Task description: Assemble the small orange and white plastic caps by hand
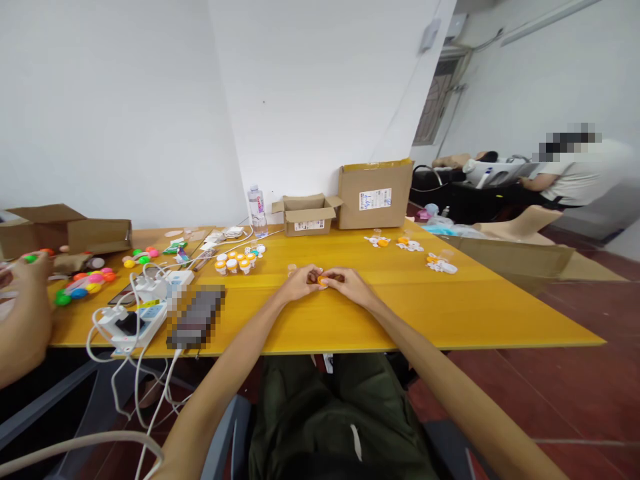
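Observation:
Over the middle of the yellow table (310,330), my left hand (299,283) and my right hand (354,287) meet with fingertips closed. Pinched between them is a small orange piece (322,281), mostly hidden by the fingers. Just beyond my left hand lies a small clear plastic piece (291,269). Farther left, several small orange-and-white capped pieces (233,263) stand grouped together. To the right are small piles of loose white and orange parts: one pile (377,241) at the back, another (410,245) beside it, and a third (441,263) nearer the right edge.
Cardboard boxes (375,200) and a water bottle (257,213) stand at the back. On the left are a phone (197,317), a power strip (143,325) with trailing white cables, and colourful balls (93,283) by another person's hand (33,273). A seated person (575,173) is far right.

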Demonstrator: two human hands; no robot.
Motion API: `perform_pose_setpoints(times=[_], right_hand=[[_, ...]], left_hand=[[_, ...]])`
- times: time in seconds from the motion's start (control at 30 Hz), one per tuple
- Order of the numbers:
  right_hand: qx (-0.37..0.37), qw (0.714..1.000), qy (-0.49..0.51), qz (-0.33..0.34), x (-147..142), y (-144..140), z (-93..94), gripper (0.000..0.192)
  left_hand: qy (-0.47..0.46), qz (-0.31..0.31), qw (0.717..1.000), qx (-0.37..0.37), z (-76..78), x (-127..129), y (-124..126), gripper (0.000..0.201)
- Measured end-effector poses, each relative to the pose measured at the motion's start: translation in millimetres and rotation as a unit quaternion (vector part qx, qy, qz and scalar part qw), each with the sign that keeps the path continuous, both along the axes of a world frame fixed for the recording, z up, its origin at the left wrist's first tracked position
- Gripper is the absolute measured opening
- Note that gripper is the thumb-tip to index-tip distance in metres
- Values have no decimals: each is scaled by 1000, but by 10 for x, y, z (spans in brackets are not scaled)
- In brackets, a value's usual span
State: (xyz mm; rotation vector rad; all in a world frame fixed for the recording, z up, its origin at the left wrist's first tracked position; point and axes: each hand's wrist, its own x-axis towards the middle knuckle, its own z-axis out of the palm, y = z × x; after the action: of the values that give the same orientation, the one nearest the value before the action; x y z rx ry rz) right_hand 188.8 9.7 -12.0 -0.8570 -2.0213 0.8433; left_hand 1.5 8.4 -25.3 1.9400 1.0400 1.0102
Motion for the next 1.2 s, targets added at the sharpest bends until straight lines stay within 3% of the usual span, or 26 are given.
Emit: perform_pose_setpoints(times=[0.53, 0.8, 1.2], right_hand=[[17, 999, 8, -45, 18, 59, -49, 22], [20, 998, 9, -63, 28, 86, -76, 23], [25, 998, -2, -60, 28, 102, -71, 21]], left_hand=[[26, 5, 1000, 9, 5, -3, -10, 33], [70, 34, 996, 47, 74, 12, -65, 34], [112, 31, 989, 92, 117, 76, -80, 22]])
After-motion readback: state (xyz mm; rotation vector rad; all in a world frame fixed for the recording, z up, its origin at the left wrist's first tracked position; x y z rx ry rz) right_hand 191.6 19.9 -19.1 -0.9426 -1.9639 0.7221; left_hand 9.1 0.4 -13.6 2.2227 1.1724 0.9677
